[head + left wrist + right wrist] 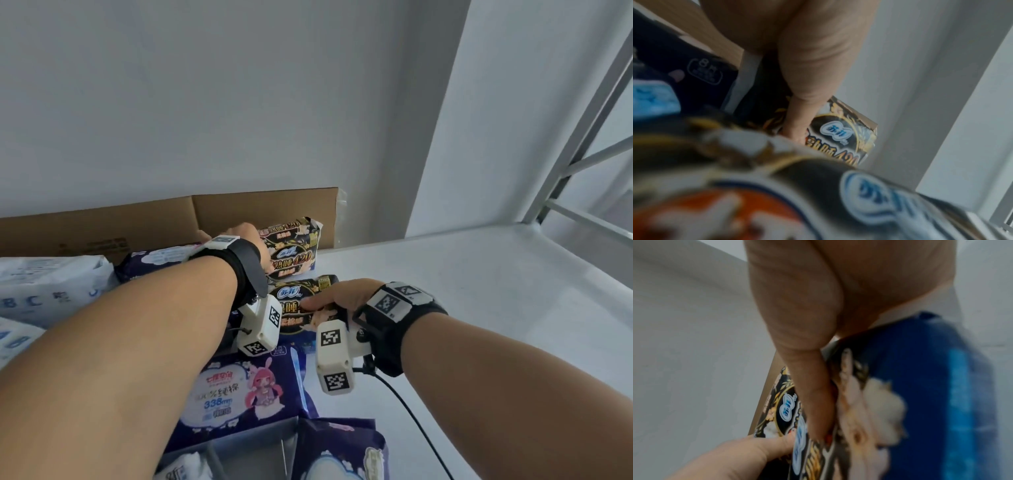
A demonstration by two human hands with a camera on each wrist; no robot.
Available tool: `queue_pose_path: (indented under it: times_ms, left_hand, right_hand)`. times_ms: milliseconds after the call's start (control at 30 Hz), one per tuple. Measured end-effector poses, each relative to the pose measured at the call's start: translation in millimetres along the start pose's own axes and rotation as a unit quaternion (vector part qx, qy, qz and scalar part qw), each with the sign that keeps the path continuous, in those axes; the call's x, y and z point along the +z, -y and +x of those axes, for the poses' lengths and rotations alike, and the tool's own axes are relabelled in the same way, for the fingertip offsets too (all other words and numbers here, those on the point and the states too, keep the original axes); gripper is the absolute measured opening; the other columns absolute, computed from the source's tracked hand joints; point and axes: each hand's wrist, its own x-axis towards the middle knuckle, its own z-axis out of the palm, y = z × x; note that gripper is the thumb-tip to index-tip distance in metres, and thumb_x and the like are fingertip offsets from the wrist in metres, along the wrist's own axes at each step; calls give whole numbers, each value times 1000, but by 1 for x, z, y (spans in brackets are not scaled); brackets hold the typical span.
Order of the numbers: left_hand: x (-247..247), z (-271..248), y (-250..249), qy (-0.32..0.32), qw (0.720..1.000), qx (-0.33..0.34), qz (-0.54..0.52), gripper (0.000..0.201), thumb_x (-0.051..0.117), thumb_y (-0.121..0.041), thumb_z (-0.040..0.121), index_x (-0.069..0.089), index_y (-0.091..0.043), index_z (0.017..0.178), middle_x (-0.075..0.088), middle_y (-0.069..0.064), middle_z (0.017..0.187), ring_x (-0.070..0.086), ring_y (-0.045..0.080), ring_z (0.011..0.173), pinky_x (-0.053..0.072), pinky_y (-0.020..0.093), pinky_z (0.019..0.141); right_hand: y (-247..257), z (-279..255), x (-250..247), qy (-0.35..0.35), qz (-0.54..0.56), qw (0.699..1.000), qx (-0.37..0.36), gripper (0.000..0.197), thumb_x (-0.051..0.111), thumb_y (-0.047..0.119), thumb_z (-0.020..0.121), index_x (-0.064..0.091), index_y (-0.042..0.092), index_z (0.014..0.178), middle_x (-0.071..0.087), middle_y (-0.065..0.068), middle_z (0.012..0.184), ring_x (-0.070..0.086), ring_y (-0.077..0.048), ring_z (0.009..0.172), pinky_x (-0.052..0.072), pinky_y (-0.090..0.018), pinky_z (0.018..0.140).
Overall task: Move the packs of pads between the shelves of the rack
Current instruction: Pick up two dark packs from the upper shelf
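Two black-and-gold packs of pads (297, 251) are stacked at the back of the white top shelf (479, 294), against a cardboard sheet (260, 209). My left hand (245, 234) reaches over them; its thumb (797, 123) presses on the face of a back pack (840, 139), and the other fingers are hidden. A third black-and-gold pack (294, 298) lies nearer. My right hand (346, 301) grips its right end, thumb (813, 394) on the printed face. It fills the left wrist view as a blurred foreground pack (818, 203).
Navy packs lie close by: one with a pink cartoon girl (233, 390), one at the bottom (342, 452), one behind my left wrist (157, 258). White-and-blue packs (51, 284) crowd the left. The rack's grey posts (582, 154) rise at the right.
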Motion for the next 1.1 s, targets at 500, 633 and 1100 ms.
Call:
queue_pose_path:
  times_ms: [500, 633, 1100]
  left_hand:
    - [-42, -123, -17, -121, 809, 74, -570, 42, 84, -24, 67, 64, -10, 101, 70, 6, 104, 64, 15, 80, 48, 27, 70]
    - [-31, -207, -46, -101, 739, 71, -663, 42, 83, -21, 69, 62, -12, 105, 69, 6, 105, 66, 18, 87, 53, 31, 74]
    - [96, -488, -139, 35, 610, -19, -791, 61, 79, -34, 72, 55, -15, 125, 65, 9, 119, 61, 25, 102, 49, 31, 62]
  right_hand:
    - [-81, -148, -58, -50, 319, 927, -189, 41, 75, 8, 76, 59, 0, 112, 72, -19, 101, 71, -29, 82, 60, -35, 64]
    - [-144, -218, -78, -49, 361, 902, -231, 38, 73, 7, 77, 60, 1, 112, 73, -17, 100, 72, -28, 79, 59, -33, 61]
    - [-409, -426, -151, -31, 473, 837, -274, 16, 59, 13, 89, 64, 5, 101, 75, -12, 81, 73, -22, 67, 57, -28, 52]
